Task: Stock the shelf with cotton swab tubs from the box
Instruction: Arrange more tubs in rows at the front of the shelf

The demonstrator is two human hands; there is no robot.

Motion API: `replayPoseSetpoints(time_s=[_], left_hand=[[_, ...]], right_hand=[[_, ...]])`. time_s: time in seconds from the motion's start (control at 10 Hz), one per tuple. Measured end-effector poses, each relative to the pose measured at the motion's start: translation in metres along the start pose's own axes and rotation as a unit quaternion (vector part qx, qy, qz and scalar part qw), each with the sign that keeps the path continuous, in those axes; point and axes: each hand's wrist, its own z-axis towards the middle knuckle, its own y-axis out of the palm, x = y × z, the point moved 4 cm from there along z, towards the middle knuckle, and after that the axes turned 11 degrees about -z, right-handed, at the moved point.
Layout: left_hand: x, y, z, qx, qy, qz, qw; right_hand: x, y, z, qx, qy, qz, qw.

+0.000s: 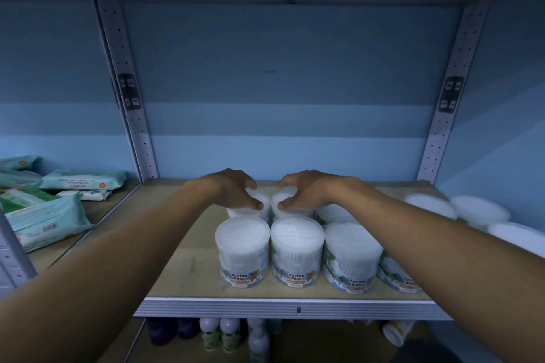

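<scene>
Clear cotton swab tubs with white lids stand in rows on the wooden shelf point(188, 259). In the front row are a left tub point(243, 250), a middle tub point(297, 250) and a right tub point(352, 256), and another is partly hidden behind my right forearm. My left hand point(233, 190) is curled over the lid of the back-left tub point(263, 197). My right hand point(306, 190) grips the lid of the tub beside it point(278, 199). The two held tubs touch each other and rest on the shelf. The box is out of view.
More tubs point(479, 211) stand at the shelf's far right. Packs of wipes point(47, 215) lie on the neighbouring shelf to the left. Perforated metal uprights point(132, 115) frame the bay. Bottles point(224, 336) stand on the shelf below. Bare board lies left of the tubs.
</scene>
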Motion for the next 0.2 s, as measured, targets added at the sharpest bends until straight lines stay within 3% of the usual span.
replayPoseSetpoints(time_s=[0.1,0.2], left_hand=[[0.003,-0.006,-0.018,0.099,0.066,-0.062,0.991],[0.007,0.005,-0.071,0.241,0.185,-0.159,0.940]], right_hand=[[0.002,-0.006,-0.013,0.104,-0.013,0.086,0.991],[0.007,-0.004,-0.068,0.312,-0.033,0.178,0.933]])
